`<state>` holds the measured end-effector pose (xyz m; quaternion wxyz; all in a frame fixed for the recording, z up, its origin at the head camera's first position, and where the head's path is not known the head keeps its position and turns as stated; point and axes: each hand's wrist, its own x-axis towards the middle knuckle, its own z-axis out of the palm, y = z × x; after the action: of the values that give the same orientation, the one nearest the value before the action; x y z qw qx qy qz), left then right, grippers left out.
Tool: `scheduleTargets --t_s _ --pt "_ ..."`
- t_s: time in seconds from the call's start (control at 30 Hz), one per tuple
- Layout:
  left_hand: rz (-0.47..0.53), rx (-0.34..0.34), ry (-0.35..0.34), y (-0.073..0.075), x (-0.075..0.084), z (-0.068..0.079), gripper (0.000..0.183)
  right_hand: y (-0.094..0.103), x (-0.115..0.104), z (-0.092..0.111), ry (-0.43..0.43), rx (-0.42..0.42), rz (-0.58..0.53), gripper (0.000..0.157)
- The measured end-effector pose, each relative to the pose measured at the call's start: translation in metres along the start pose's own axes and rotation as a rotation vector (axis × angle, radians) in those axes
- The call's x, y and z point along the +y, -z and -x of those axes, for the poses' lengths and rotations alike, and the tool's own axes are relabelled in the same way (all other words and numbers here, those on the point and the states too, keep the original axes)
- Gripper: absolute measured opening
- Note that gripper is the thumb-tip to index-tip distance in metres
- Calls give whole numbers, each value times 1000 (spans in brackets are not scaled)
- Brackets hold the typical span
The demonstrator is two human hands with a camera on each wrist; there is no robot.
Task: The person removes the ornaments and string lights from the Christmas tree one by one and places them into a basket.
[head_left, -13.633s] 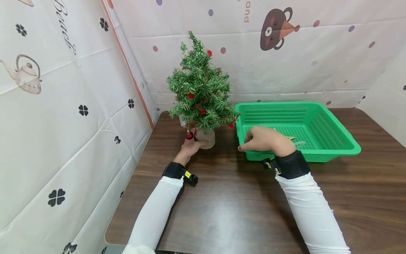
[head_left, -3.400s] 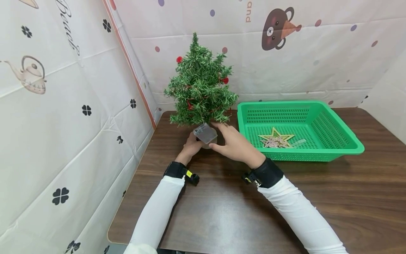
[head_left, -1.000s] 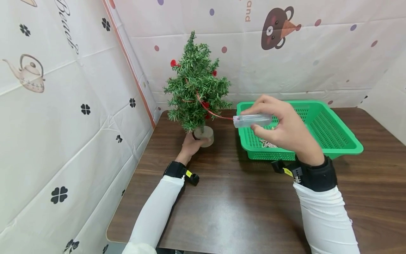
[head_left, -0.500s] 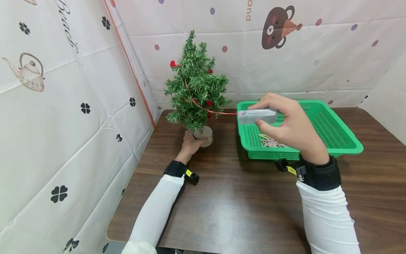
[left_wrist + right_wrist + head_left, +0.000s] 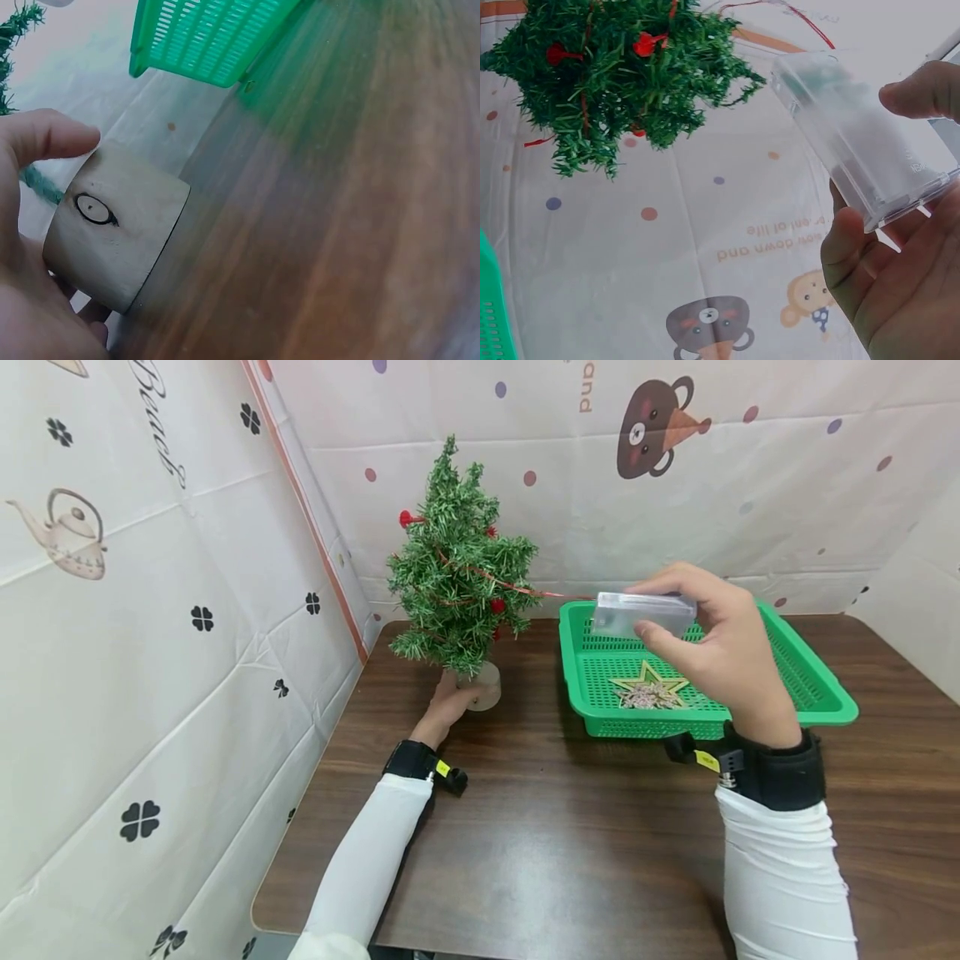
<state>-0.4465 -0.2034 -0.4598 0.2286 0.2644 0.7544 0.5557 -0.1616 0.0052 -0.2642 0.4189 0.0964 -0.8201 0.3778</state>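
Note:
A small artificial Christmas tree (image 5: 461, 560) stands on a round wooden base (image 5: 483, 687), and my left hand (image 5: 448, 703) grips that base. The left wrist view shows my thumb (image 5: 56, 136) over the top edge of the base. Thin red wire winds through the branches with red ornaments (image 5: 497, 606) on it. From the tree this wire (image 5: 555, 594) stretches rightward to a clear plastic battery box (image 5: 637, 612). My right hand (image 5: 723, 639) pinches the box between thumb and fingers, raised over the green basket. In the right wrist view the box (image 5: 862, 135) is tilted.
A green plastic basket (image 5: 825, 714) stands right of the tree on the brown wooden table (image 5: 570, 843). Inside it lies a yellow-edged star (image 5: 652, 675) with a pinkish bunch of small pieces (image 5: 647, 697). Printed cloth (image 5: 750, 510) hangs behind and to the left.
Over the last second my right hand has carried the battery box up and to the right, and the tree has turned slightly. Earlier the box was at the tree's base, between both hands.

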Motion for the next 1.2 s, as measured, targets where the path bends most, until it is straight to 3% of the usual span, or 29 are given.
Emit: scheduleTargets --t_s 0.1,0.17,0.37,0.6,0.73,0.77,0.83,0.97,1.2 --pt "44 -3 -14 0 1 2 59 2 0 1 -1 58 -76 28" --pt "58 2 -33 0 2 2 55 3 -1 0 10 95 -117 27" --pt "79 -1 -101 0 2 1 75 4 -2 0 32 198 -249 27" --pt "50 36 -68 1 0 1 83 4 -7 -3 35 281 -280 27" --pt "19 42 -125 1 -2 -2 54 4 -9 -3 53 333 -285 29" --pt "15 41 -127 1 -2 -2 56 3 -10 -4 55 350 -281 29" --pt "-16 46 -101 1 -4 -2 67 3 -12 -4 57 376 -280 29" --pt "-60 44 9 2 -3 3 107 0 -16 -5 61 396 -292 29" --pt "18 8 15 4 -1 2 96 -1 -21 -5 61 425 -286 29"
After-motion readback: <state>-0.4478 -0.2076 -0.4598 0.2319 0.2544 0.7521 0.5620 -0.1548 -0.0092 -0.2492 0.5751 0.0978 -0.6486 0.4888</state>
